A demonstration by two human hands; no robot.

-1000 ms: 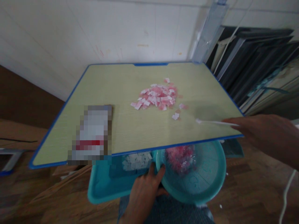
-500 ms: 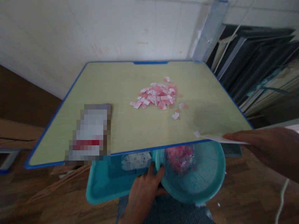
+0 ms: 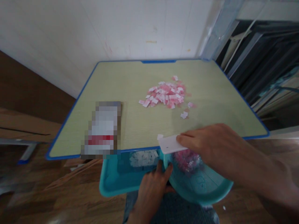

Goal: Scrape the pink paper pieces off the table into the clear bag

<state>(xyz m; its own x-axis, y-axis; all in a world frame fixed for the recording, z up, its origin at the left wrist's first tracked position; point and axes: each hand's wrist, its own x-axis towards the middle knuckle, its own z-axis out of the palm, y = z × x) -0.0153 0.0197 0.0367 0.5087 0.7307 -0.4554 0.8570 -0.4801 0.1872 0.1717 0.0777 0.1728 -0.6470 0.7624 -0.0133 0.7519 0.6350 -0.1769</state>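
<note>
Right hand (image 3: 210,143): fingers pinched shut on a white card (image 3: 171,144), held over the middle of the surface (image 3: 121,81)'s front edge, 1 small white square (image 3: 160,137) showing at its left end. Left hand (image 3: 154,183): part curled, closed on the near-left rim of the round basket (image 3: 198,199), beside the teal tray (image 3: 116,182). Pile of pink-and-white squares (image 3: 165,93) right of centre, nearer the far edge; strays lie off its right side. Pink bundle (image 3: 187,161) in basket, white pieces (image 3: 143,158) in tray. Pixelated flat object (image 3: 102,129) near the front-left corner.
</note>
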